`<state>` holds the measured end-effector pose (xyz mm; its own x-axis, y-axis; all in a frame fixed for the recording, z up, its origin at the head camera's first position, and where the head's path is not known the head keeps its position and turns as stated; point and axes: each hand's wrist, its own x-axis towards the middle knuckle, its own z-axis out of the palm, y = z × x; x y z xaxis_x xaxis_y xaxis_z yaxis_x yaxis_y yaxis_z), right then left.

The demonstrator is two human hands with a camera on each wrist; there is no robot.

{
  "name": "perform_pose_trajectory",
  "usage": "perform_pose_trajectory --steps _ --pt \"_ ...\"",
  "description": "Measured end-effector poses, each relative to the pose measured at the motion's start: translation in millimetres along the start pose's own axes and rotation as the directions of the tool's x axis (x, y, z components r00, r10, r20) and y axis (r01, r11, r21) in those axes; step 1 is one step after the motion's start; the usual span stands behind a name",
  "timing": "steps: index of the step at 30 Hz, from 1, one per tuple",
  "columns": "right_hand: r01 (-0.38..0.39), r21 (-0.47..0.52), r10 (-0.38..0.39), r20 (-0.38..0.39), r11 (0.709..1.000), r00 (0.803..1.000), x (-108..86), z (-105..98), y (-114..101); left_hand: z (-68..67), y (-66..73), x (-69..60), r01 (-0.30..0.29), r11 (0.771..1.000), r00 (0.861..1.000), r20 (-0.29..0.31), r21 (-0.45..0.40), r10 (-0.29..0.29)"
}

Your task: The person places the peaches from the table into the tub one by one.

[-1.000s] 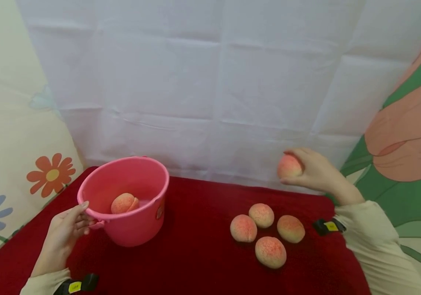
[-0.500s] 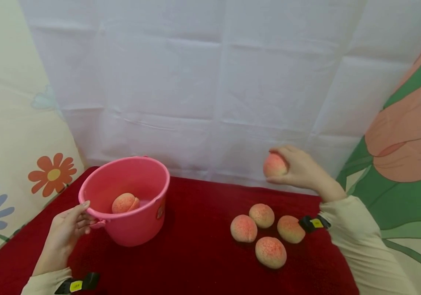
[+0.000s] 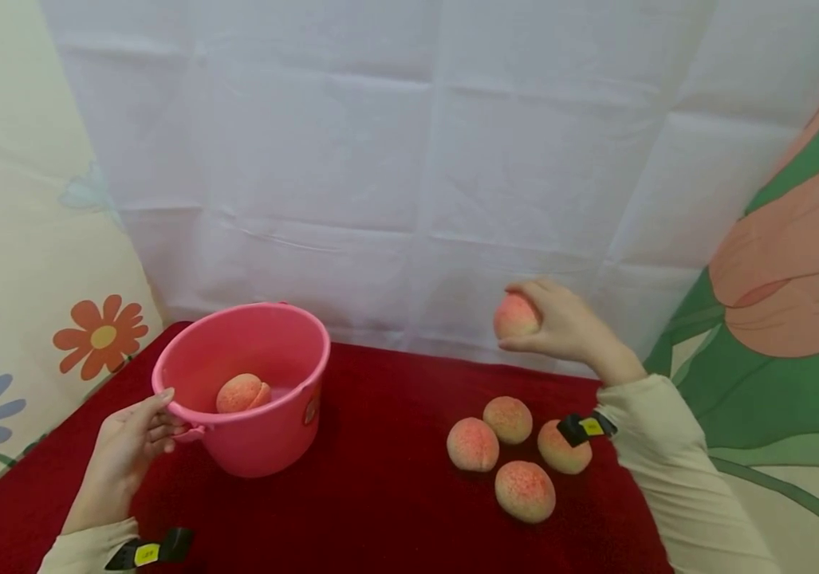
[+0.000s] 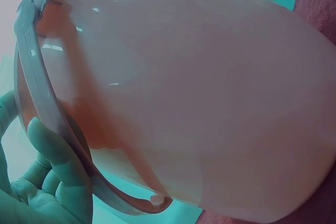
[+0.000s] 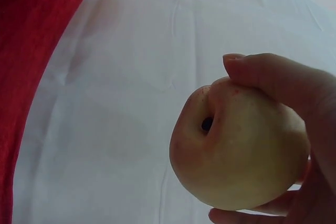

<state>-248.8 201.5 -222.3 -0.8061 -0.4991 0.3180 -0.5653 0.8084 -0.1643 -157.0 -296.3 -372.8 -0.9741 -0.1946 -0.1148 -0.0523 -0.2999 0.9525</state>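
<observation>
Peach [image 3: 514, 317], pinched in the right hand [image 3: 561, 323], is raised near the far edge of the table [image 3: 380, 494] — likely light and firm; hold by its rounded sides. Left hand [image 3: 129, 442] pinches the rim of the pink bucket [image 3: 261, 446].

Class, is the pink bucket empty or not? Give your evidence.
Not empty: the head view shows a peach inside the pink bucket.

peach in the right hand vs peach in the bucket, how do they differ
The held peach is gripped in the right hand, in the air; the bucket peach lies inside the pink bucket, not held. In the head view, the bucket peach shows its crease; the held peach shows none there. Both are roundish with pinkish skin.
</observation>
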Motion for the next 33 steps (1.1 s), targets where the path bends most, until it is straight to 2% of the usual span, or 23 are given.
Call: perform_pose_trajectory --steps 5,13,23,33 --pt "-0.007 0.017 0.007 -0.006 1.000 1.000 3.0 5 -2 0.1 -0.9 0.0 -0.003 1.000 1.000 -0.001 0.002 0.003" --pt "0.023 0.041 -0.022 -0.025 0.999 0.999 9.3 12 -7 -1.3 -1.9 1.0 0.025 1.000 0.999 -0.025 0.016 -0.024" --pt "0.047 0.060 -0.044 -0.040 0.997 0.998 20.5 17 -17 -1.4 -4.0 1.0 0.000 1.000 1.000 -0.013 0.006 0.000" --pt "0.059 0.092 -0.055 -0.040 0.994 0.998 29.9 26 -26 -1.4 -2.5 2.3 0.001 1.000 1.000 -0.007 0.014 0.000"
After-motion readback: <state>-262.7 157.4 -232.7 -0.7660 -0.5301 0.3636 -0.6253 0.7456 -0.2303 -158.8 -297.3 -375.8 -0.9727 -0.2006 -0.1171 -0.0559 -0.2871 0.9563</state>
